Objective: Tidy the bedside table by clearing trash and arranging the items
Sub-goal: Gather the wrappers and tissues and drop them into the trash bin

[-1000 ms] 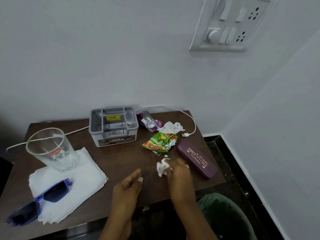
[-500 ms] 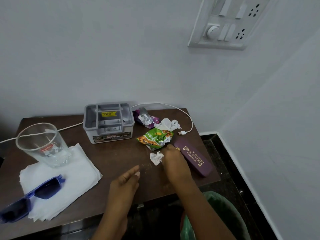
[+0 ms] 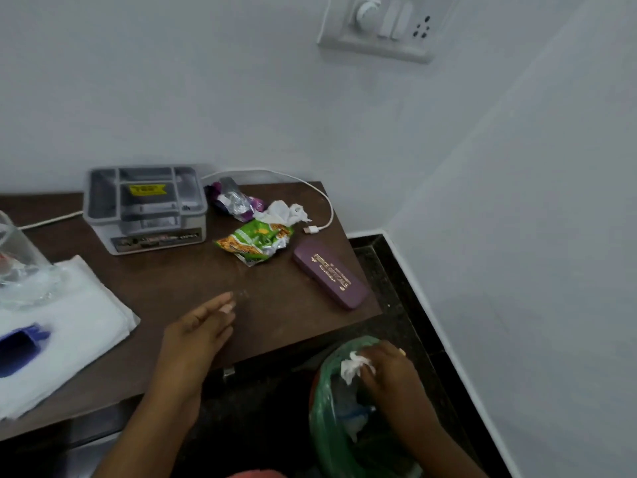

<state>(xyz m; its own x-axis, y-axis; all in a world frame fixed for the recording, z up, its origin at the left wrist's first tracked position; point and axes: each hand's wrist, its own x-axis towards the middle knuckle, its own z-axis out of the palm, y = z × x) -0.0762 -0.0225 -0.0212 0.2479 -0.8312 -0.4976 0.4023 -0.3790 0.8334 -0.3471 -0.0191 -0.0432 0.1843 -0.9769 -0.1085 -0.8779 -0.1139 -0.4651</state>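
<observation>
The right hand [image 3: 387, 376] has its fingers curled round a small white paper ball [image 3: 354, 369] and pinches it tight. The hand and the ball are right over the open top of the bin [image 3: 322, 412]. The bin has a green bag in it and stands on the dark floor [image 3: 379, 267], near the right front corner of the table [image 3: 172, 281]. Some more trash lies down in the bag. The left hand [image 3: 196, 327] holds nothing. Its fingers are straight and close together, and it is low over the near side of the brown table. I cannot tell if it touches the wood. Farther back, a crumpled green snack bag [image 3: 255, 244] lies on the table. A purple case [image 3: 329, 274] lies just to its right, close to the right edge. A white tissue [image 3: 282, 213] touches the far side of the snack bag. A purple and silver foil wrapper [image 3: 234, 201] lies just left of the tissue. A white cable [image 3: 320, 198] curls round behind them, and its plug end lies just right of the tissue. A grey box [image 3: 146, 208] with little bins on top sits at the far side, left of the wrapper. At the far left a glass [image 3: 17, 260] stands on a white cloth [image 3: 79, 315]. Blue sunglasses [image 3: 20, 339] lie on the near part of the cloth. High on the wall [image 3: 206, 81] is a white switch board [image 3: 379, 29].
</observation>
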